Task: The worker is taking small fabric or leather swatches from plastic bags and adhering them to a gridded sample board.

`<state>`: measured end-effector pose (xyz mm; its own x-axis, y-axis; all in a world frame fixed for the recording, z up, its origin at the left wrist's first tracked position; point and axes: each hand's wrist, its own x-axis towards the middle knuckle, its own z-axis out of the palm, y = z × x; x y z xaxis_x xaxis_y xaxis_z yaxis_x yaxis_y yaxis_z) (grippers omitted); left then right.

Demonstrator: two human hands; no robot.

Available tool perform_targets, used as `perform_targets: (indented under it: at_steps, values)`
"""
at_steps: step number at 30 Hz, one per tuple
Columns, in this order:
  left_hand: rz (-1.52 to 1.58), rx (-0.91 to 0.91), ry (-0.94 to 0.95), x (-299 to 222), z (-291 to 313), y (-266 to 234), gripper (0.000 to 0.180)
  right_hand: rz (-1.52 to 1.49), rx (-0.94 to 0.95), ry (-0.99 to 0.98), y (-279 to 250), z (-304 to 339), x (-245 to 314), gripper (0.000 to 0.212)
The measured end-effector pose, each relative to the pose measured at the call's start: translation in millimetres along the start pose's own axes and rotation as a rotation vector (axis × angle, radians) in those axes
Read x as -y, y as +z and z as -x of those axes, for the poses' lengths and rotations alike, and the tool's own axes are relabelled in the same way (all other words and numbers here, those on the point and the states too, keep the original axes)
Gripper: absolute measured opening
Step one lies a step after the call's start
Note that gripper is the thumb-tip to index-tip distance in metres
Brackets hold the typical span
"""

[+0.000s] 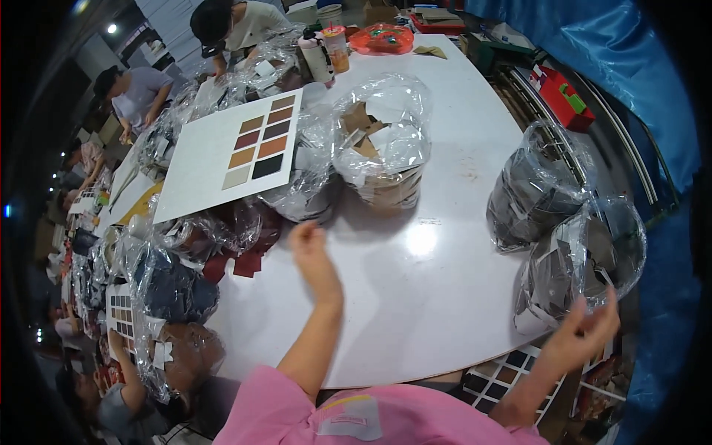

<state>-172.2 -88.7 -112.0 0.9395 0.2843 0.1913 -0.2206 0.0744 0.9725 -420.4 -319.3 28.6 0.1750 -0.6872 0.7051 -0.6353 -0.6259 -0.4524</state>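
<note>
My left hand [312, 248] is raised over the white table, its fingers curled together and slightly blurred; I cannot see anything in them. At the right edge my right hand [589, 331], fingers apart, is at the lower rim of a clear plastic bag [552, 278] full of grey swatches. Whether it touches the plastic I cannot tell. Behind that bag stands another bag of dark grey pieces [519, 193]. Beyond my left hand, a white sample board [204, 159] with two columns of coloured squares leans on several bags. To its right is a bag of tan and brown pieces [382, 182].
Dark red pieces [247, 263], a bag of dark blue pieces [178, 289] and a bag of brown pieces [185, 356] line the left edge. A bottle [317, 59], a drink cup [336, 50] and an orange bag [382, 38] stand far back. Other people work at left.
</note>
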Motion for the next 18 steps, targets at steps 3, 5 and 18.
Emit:
perform_targets:
  at_steps: [3,5,18]
  values:
    - [-0.126,-0.215,0.054,-2,-44,-34,0.043,-0.554,0.363,-0.037,49,5,68,0.037]
    - [0.05,-0.065,-0.095,23,-75,-56,0.047,-0.748,0.619,-0.042,89,12,119,0.048]
    - [0.363,0.117,-0.216,51,-124,-43,0.06,-0.903,1.55,0.492,263,-26,162,0.084]
